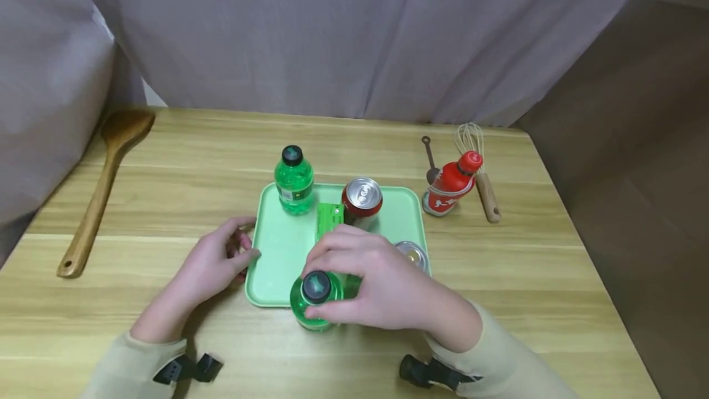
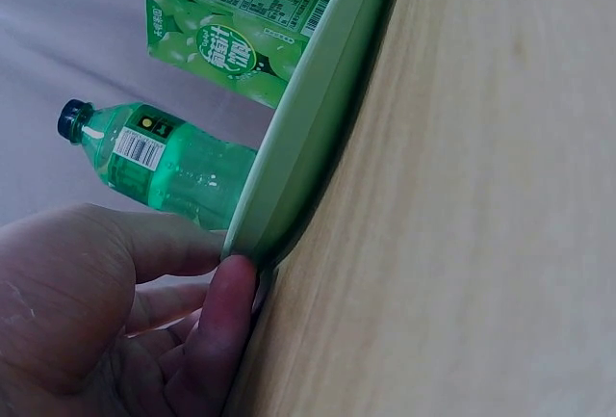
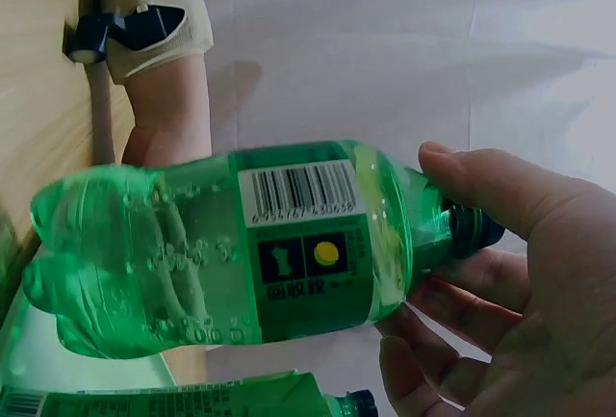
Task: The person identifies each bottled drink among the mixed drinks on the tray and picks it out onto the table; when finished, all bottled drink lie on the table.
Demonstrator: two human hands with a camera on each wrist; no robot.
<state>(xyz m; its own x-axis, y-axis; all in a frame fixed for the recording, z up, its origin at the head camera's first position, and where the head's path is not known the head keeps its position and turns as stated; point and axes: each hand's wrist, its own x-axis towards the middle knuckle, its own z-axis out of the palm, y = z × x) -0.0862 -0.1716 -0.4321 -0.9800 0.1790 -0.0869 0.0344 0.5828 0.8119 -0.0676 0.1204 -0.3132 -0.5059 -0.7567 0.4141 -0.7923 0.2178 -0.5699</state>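
My right hand [image 1: 382,282] pinches a green soda bottle [image 3: 192,263] by its neck, just under the black cap, thumb on one side and fingers on the other. In the head view this bottle overlaps the near edge of a light green tray [image 1: 282,245]. At the tray's left rim, my left hand [image 1: 213,266] grips the edge between thumb and fingers. A second green bottle [image 1: 293,183] stands at the tray's far left. Beside it are a green drink carton [image 2: 241,27] and a red can [image 1: 362,199]. Another can [image 1: 412,254] is partly hidden behind my right hand.
Right of the tray stands a bottle in a red wrapper [image 1: 447,189], close to a whisk [image 1: 486,196] and a small dark spoon [image 1: 429,159]. A wooden spatula [image 1: 96,208] lies far left. Grey cloth [image 1: 332,36] hangs behind the wooden table [image 1: 515,300].
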